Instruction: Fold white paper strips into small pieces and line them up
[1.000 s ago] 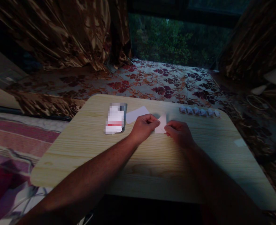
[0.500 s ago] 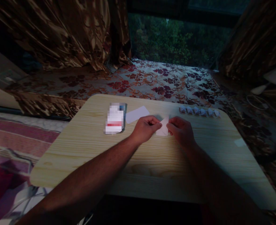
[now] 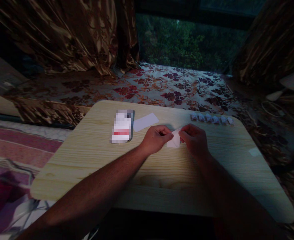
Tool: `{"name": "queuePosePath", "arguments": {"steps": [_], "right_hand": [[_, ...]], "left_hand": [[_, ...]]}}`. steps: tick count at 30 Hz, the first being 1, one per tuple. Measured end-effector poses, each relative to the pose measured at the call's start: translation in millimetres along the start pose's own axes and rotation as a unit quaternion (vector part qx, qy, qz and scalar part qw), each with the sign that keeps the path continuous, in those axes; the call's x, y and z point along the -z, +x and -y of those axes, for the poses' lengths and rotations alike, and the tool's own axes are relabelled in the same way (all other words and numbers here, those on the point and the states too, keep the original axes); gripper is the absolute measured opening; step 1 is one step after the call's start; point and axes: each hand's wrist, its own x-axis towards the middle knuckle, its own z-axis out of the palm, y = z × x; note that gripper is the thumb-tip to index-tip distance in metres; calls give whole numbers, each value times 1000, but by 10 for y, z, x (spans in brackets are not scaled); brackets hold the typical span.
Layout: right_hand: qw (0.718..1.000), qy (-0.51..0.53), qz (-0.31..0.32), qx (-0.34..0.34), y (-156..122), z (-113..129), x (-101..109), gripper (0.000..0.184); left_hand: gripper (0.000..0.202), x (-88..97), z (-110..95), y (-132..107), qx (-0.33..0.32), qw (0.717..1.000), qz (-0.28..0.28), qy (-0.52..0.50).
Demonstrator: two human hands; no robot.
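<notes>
A small piece of white folded paper (image 3: 174,141) is held between my two hands over the middle of the table. My left hand (image 3: 156,139) pinches its left edge between thumb and fingers. At the upper right edge, my right hand (image 3: 195,138) grips the same paper, its fingertips partly hiding the corner. A crease runs across the paper's lower part. Behind my left hand lies a flat pale paper strip (image 3: 145,122). Toward the table's back right, several small folded paper pieces (image 3: 212,118) stand in a row.
The wooden table (image 3: 92,166) has rounded corners. A blurred-out white packet or phone-like object (image 3: 122,126) lies left of the paper strip. A white scrap (image 3: 254,152) sits near the right edge. Beyond are a floral-covered ledge (image 3: 172,83), a window and curtains (image 3: 87,33); striped bedding (image 3: 17,143) is on the left.
My right hand has shifted slightly right and its fingers now cover the paper's top corner, which stood up in a point before. My left hand has barely moved.
</notes>
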Motion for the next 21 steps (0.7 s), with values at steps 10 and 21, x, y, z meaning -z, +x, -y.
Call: {"name": "queuePosePath", "arguments": {"steps": [10,21], "right_hand": [[1000,-8,-12,6,-8,-7,8,4],[999,8,-30,10,-13,44,-1,5]], "left_hand": [[15,-2,-1,-8,4,1000,16,3],[17,1,15,-9,8,1000,30,-4]]}}
